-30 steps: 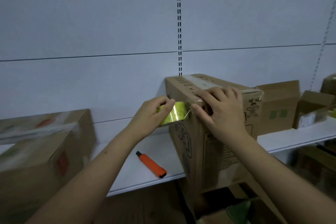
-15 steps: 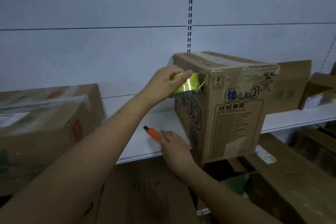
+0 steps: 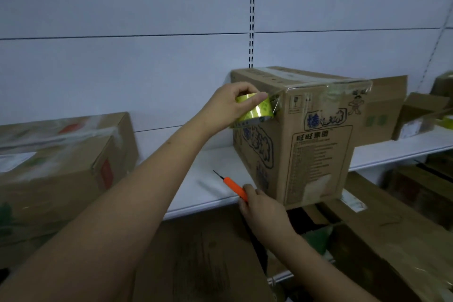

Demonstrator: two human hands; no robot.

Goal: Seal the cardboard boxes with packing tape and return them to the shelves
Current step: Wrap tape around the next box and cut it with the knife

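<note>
We take the printed cardboard box [image 3: 316, 144] as our landmark: it stands on the white shelf [image 3: 208, 186], its near corner jutting past the shelf's front lip. Left of it lies a taped box [image 3: 61, 164]; more boxes [image 3: 387, 105] crowd behind on its right. Our left hand [image 3: 228, 105] pinches the yellow tape roll [image 3: 255, 110] against the box's left face, clear tape running over the top edge. Our right hand [image 3: 262, 206] grips the orange cutter [image 3: 235, 187], blade out, over the bare shelf left of the box.

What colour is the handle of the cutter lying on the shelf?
Orange, with a thin dark blade; the head view shows the cutter by the right hand.
</note>
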